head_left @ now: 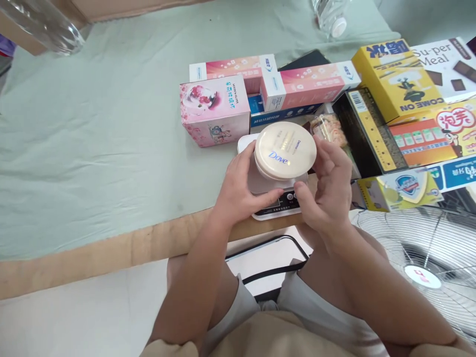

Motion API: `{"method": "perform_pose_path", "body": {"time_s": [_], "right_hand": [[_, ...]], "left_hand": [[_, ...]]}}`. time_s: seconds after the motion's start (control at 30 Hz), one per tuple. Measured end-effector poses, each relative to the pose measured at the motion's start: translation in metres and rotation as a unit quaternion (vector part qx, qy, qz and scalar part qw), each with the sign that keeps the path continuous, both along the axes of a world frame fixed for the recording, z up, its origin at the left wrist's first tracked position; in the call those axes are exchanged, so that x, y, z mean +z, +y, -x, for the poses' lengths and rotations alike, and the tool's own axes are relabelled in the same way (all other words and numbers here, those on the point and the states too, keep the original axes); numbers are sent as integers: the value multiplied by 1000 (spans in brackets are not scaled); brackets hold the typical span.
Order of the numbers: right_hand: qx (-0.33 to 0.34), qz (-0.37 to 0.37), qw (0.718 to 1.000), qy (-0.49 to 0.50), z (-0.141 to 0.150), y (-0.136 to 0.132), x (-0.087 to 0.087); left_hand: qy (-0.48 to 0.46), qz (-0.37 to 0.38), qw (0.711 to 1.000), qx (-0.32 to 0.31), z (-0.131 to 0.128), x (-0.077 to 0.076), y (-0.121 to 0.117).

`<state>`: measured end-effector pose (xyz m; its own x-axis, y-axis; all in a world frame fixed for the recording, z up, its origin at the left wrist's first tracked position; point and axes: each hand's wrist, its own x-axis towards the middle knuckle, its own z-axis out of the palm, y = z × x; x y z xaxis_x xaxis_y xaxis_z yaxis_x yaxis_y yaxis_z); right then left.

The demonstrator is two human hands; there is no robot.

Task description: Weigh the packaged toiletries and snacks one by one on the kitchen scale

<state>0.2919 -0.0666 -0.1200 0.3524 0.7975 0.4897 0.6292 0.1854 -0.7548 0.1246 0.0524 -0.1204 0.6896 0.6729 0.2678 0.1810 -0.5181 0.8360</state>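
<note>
A round cream-coloured Dove cream jar (pixel 284 151), lid up, is between my two hands over a white kitchen scale (pixel 256 183). I cannot tell whether its base rests on the scale. My left hand (pixel 241 186) curves around the jar's left side, its thumb stretched across the front near the scale's dark button panel (pixel 284 202). On the other side my right hand (pixel 329 181) has curled fingers against the jar's right edge, with its thumb low at the front. The jar hides most of the scale's plate.
A pink cup box (pixel 215 111), pink-and-white boxes (pixel 308 84), a yellow box (pixel 401 82), a black-and-gold box (pixel 372 131) and a soap box (pixel 399 190) crowd the back and right. Plastic bottles (pixel 46 27) stand farther back. A fan (pixel 424 267) is below the wooden table edge (pixel 111 248).
</note>
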Motion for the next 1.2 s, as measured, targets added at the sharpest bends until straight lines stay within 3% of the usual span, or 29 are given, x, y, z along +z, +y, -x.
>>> {"method": "perform_pose_path", "body": {"time_s": [0.2, 0.4, 0.57, 0.87, 1.07, 1.2], "right_hand": [[7, 41, 999, -9, 1, -1, 0], [25, 44, 999, -18, 1, -3, 1], [60, 0, 998, -10, 13, 5, 8], [143, -12, 990, -2, 65, 31, 15], [150, -26, 987, -44, 90, 37, 16], [145, -23, 986, -75, 101, 45, 17]], "left_hand": [[-29, -24, 999, 30, -1, -3, 3], [-76, 24, 997, -7, -2, 4, 0], [-81, 49, 994, 53, 9, 8, -6], [-62, 26, 983, 172, 73, 17, -4], [-45, 37, 931, 360, 131, 9, 25], [-37, 19, 907, 419, 151, 5, 48]]}}
